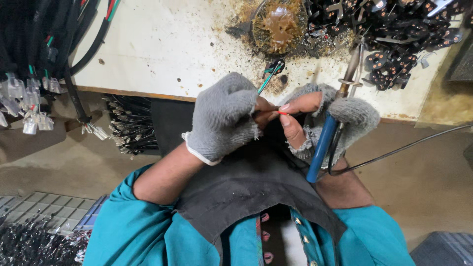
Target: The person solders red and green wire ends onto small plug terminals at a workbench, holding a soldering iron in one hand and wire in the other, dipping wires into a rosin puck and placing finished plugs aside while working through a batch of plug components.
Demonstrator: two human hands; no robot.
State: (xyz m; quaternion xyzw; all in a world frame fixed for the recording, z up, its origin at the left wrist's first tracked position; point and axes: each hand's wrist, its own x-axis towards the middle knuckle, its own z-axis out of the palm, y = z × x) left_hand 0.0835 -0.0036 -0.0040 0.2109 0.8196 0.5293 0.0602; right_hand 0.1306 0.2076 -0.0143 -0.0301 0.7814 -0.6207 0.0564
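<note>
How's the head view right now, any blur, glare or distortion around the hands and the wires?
Head view: evenly lit, no harsh shadows; left hand, right hand and the red wire are sharp; mild glare on the white bench; wide-angle bending at the edges; the black parts pile is slightly soft.

One head-worn camera looks steeply down, close over the worktable (162,44).

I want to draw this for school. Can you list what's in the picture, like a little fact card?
left hand: grey fingerless glove, pinching thin wires
right hand: grey glove, holding blue-handled soldering iron, fingertips on red wire
workbench: white, stained
round tin: brown paste inside
small black parts: piled at the bench's far right
cable bundles: hanging at left
</note>
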